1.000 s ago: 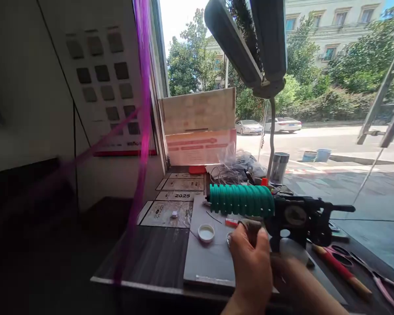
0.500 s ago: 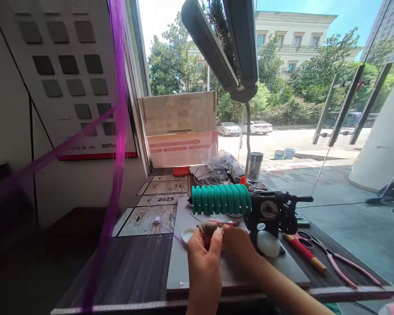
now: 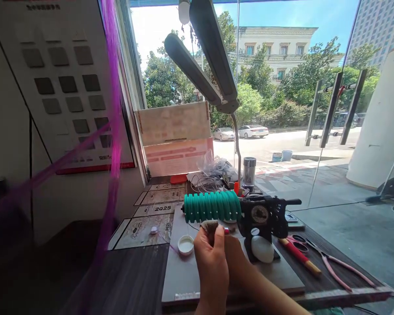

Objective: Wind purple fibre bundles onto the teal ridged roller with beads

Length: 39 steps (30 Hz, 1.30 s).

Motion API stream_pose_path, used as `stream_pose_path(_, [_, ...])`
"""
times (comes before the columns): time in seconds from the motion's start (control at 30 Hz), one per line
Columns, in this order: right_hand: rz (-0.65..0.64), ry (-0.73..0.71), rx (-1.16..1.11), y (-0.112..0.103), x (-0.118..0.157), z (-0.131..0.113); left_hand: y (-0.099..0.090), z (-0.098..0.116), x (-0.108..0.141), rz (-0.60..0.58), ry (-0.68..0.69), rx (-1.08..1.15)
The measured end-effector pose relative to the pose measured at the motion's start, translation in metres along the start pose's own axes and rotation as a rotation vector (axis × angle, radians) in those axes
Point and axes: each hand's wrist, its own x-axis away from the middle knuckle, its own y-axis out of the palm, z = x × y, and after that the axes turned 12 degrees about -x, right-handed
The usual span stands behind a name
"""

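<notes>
Below the green ribbed roller point(image 3: 212, 206) of a black hand-cranked machine point(image 3: 264, 214), my left hand point(image 3: 212, 258) is closed around a small greyish-brown piece point(image 3: 209, 225), pinched between thumb and fingers. My right hand point(image 3: 234, 251) is close behind it, against the left; its fingertips are mostly hidden by the left hand, so what it holds cannot be made out. A thin item with a red end point(image 3: 229, 230) lies just beyond the hands. To their left, a round white lid point(image 3: 185, 245) rests on the pale board point(image 3: 177, 280).
A white rounded object point(image 3: 262, 249) sits at the machine's base. To the right lie a red-and-tan stick point(image 3: 302, 257), scissors point(image 3: 298, 243) and pink-handled pliers point(image 3: 336, 267). Behind stand a lamp point(image 3: 228, 105) and a metal cup point(image 3: 248, 171). Purple strands point(image 3: 116, 131) hang at left.
The view has shifted, so the roller and machine appear farther left and lower. My hands have drawn closer together, and my left hand now covers more of the right one.
</notes>
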Motion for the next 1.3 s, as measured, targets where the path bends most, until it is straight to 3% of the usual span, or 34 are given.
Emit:
stream_pose_path(0.27, [0.002, 0.094, -0.052, -0.013, 0.011, -0.003, 0.027, -0.008, -0.008, 0.147, 0.041, 0.011])
stream_pose_path(0.63, [0.028, 0.083, -0.210, -0.006, 0.014, 0.002, 0.026, -0.010, -0.008, 0.141, 0.031, 0.028])
stream_pose_path(0.73, [0.102, 0.038, -0.327, 0.003, 0.023, 0.016, 0.022, -0.007, -0.007, 0.106, 0.031, 0.065])
stream_pose_path(0.87, [0.208, -0.046, -0.652, 0.010, 0.039, 0.046, 0.020, -0.005, -0.006, 0.100, 0.026, 0.058])
stream_pose_path(1.0, [0.203, -0.118, -0.927, -0.018, 0.054, 0.058, 0.025, -0.007, -0.007, 0.120, 0.043, 0.031])
stream_pose_path(1.17, [0.275, -0.185, -1.046, -0.078, 0.047, 0.041, 0.033, -0.009, -0.009, 0.158, 0.046, 0.005])
stream_pose_path(1.3, [0.112, -0.286, -1.131, -0.098, 0.025, 0.029, 0.034, -0.009, -0.010, 0.144, 0.052, 0.037])
